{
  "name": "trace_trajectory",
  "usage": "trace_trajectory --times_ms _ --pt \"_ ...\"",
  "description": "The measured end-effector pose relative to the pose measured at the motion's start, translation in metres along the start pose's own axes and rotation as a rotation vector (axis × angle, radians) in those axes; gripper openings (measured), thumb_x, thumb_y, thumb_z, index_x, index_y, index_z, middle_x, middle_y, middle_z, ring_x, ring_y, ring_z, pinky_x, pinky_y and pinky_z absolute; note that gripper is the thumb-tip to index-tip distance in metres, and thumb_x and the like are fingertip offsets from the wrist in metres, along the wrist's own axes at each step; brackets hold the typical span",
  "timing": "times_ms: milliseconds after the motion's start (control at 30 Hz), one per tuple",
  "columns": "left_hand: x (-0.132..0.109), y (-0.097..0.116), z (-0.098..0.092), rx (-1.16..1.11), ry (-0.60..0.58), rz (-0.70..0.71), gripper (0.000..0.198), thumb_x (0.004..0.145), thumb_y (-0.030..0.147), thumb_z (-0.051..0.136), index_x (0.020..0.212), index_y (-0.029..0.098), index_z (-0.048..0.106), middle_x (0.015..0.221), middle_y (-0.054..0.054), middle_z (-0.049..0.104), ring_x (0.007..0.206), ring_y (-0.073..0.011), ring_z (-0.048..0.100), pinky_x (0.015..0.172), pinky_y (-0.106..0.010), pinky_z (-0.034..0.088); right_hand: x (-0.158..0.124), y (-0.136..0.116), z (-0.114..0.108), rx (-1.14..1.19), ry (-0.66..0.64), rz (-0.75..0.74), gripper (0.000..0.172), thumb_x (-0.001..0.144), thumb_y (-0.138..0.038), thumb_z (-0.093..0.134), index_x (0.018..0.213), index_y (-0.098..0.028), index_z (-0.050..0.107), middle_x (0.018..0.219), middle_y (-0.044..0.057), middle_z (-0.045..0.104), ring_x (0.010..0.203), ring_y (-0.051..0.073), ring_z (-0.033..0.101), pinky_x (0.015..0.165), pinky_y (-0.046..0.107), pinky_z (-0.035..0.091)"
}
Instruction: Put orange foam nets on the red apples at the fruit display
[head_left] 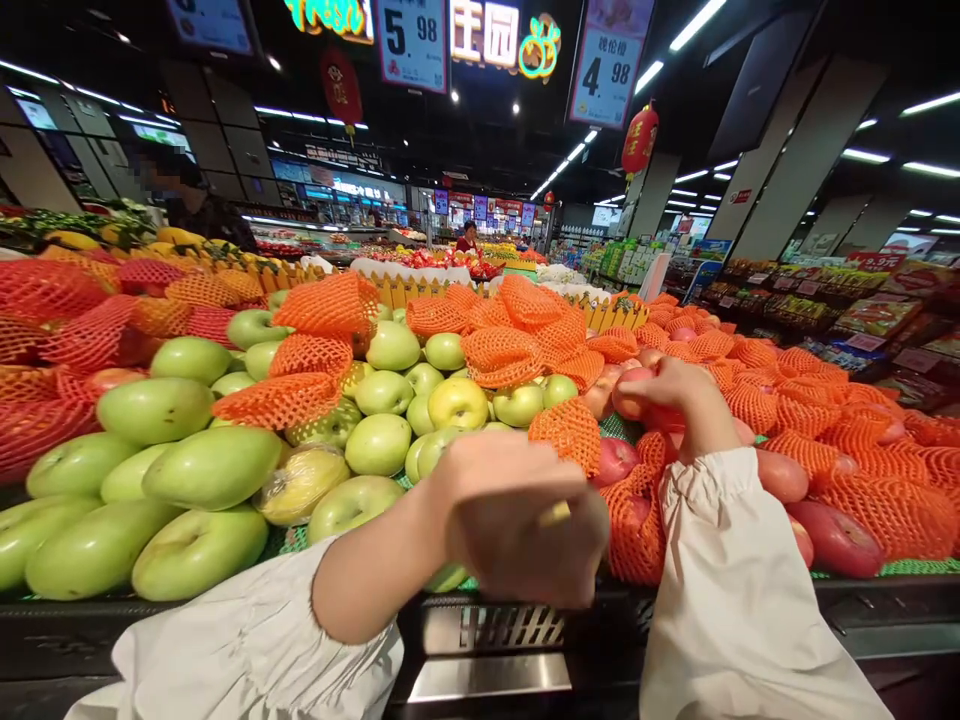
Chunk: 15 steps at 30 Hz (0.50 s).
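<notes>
My left hand is close to the camera at the front edge of the fruit stand, fingers curled round a reddish apple with a small yellow sticker. My right hand reaches further in among the red apples, fingers closed on a pinkish-red apple. Both arms wear white sleeves. Green apples lie left of my hands. Red apples, many in orange foam nets, lie to the right.
The black front rim of the stand runs below the fruit. Price signs hang overhead. A person stands behind the display at the left and another person far back. Packaged goods shelves line the right.
</notes>
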<state>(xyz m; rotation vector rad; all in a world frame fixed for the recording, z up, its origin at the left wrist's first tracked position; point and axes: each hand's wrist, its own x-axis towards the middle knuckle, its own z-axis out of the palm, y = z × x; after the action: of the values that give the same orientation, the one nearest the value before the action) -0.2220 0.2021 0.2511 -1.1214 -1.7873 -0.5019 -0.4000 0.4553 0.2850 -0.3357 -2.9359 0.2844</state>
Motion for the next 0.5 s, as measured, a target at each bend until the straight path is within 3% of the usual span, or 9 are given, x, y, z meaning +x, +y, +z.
trace_trajectory --times_ms 33,67,167,233,267,333,433,500 --pt "0.007 -0.015 0.002 0.041 0.076 0.053 0.013 0.077 0.018 0.056 0.065 0.023 0.054 0.051 0.005 0.047 0.046 -0.0115 0.038 0.047 -0.03 0.031 -0.003 -0.001 -0.002 0.034 0.077 0.012 0.062 0.07 -0.056 0.076 0.116 -0.016 0.065 0.105 0.019 0.073 0.101 0.037 0.071 0.081 0.042 0.055" --pt "0.013 -0.028 0.005 0.076 0.1 -0.021 0.015 0.08 0.017 0.055 0.066 0.022 0.053 0.053 0.005 0.049 0.046 -0.0109 0.039 0.048 -0.029 0.031 -0.004 -0.002 -0.003 0.082 0.148 0.029 0.066 0.069 -0.058 0.075 0.118 -0.014 0.063 0.108 0.021 0.072 0.106 0.04 0.069 0.085 0.044 0.055" --pt "0.019 -0.06 0.014 -0.022 -0.03 -0.4 0.017 0.09 0.023 0.054 0.073 0.02 0.055 0.061 0.004 0.057 0.052 -0.0102 0.05 0.053 -0.026 0.038 -0.005 -0.008 -0.003 0.336 0.308 0.043 0.074 0.07 -0.061 0.073 0.123 -0.01 0.06 0.119 0.024 0.068 0.112 0.042 0.066 0.09 0.047 0.054" --pt "0.017 -0.073 0.021 -0.119 -0.106 -0.571 0.009 0.088 0.023 0.055 0.08 0.019 0.058 0.07 0.002 0.063 0.059 -0.0118 0.056 0.058 -0.026 0.044 -0.006 -0.014 -0.003 0.599 0.323 -0.048 0.063 0.075 -0.059 0.069 0.117 -0.013 0.063 0.121 0.02 0.068 0.112 0.037 0.066 0.091 0.043 0.054" --pt "0.015 -0.078 0.024 -0.156 -0.116 -0.601 0.005 0.087 0.022 0.056 0.087 0.019 0.06 0.079 0.0 0.066 0.067 -0.0135 0.06 0.064 -0.027 0.048 -0.008 -0.018 -0.002 0.739 0.292 -0.123 0.055 0.078 -0.058 0.066 0.113 -0.016 0.064 0.119 0.017 0.069 0.111 0.034 0.066 0.091 0.041 0.055" --pt "0.011 -0.084 0.029 -0.2 -0.133 -0.603 0.03 0.084 0.022 0.063 0.114 0.018 0.061 0.11 -0.008 0.067 0.088 -0.018 0.066 0.076 -0.031 0.055 -0.014 -0.029 0.001 0.981 0.167 -0.287 0.046 0.081 -0.058 0.062 0.108 -0.02 0.066 0.113 0.012 0.072 0.109 0.031 0.066 0.088 0.038 0.056" --pt "0.007 -0.088 0.033 -0.255 -0.175 -0.547 0.078 0.081 0.023 0.072 0.152 0.023 0.038 0.147 -0.016 0.046 0.118 -0.0258 0.062 0.098 -0.04 0.056 -0.027 -0.048 0.01 1.204 -0.049 -0.5 0.053 0.076 -0.066 0.065 0.109 -0.024 0.066 0.106 0.008 0.072 0.104 0.031 0.066 0.083 0.038 0.057" --pt "0.005 -0.09 0.035 -0.298 -0.185 -0.483 0.091 0.081 0.024 0.074 0.159 0.029 0.028 0.155 -0.016 0.038 0.132 -0.0309 0.054 0.109 -0.048 0.049 -0.034 -0.061 0.02 1.28 -0.152 -0.66 0.061 0.064 -0.067 0.076 0.106 -0.023 0.066 0.104 0.008 0.071 0.1 0.03 0.066 0.084 0.039 0.056"
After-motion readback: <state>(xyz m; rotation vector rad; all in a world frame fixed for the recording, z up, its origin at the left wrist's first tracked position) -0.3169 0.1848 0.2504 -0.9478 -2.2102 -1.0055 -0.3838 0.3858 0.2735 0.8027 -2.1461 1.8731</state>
